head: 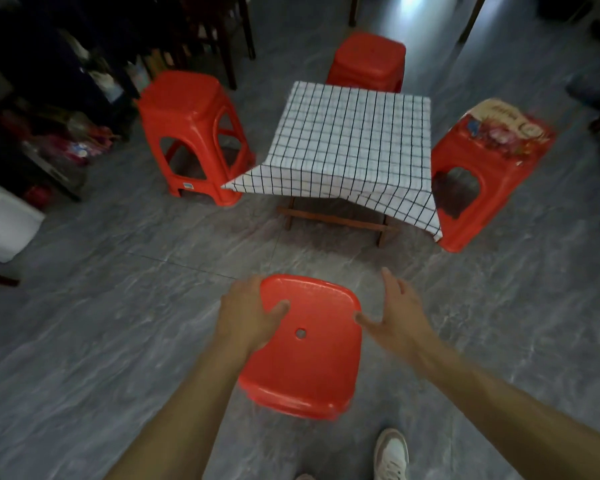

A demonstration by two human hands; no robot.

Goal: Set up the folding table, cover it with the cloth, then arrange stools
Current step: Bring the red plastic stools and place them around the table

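1. From my remote seat I see the folding counter (336, 223) standing on the grey tiled floor (118, 323), a little above the middle of the view. Only its dark wooden legs and a low crossbar show beneath the cover.
2. The cloth (350, 143) is white with a thin black grid. It covers the whole top and hangs over the edges, with its near left and near right corners jutting out in points.
3. Three red plastic stools stand around the counter: the left stool (191, 133) is tall, with open cut-out sides; the far stool (369, 62) sits just behind the cloth's back edge; the right stool (489, 171) carries a printed picture on its seat and touches the hanging cloth corner.
4. A fourth, the near stool (302, 344), is directly below me, well apart from the counter. Its seat is glossy red, rounded square, with a small round hole in the middle.
5. My left hand (246, 317) grips the seat's left rim: the thumb lies on top of the seat and the fingers curl over the edge.
6. My right hand (395, 313) is spread wide with fingers straight, beside the seat's right rim. The thumb tip is at the edge; I cannot tell whether it touches.
7. A pale shoe (392, 455) shows on the floor just under the stool.
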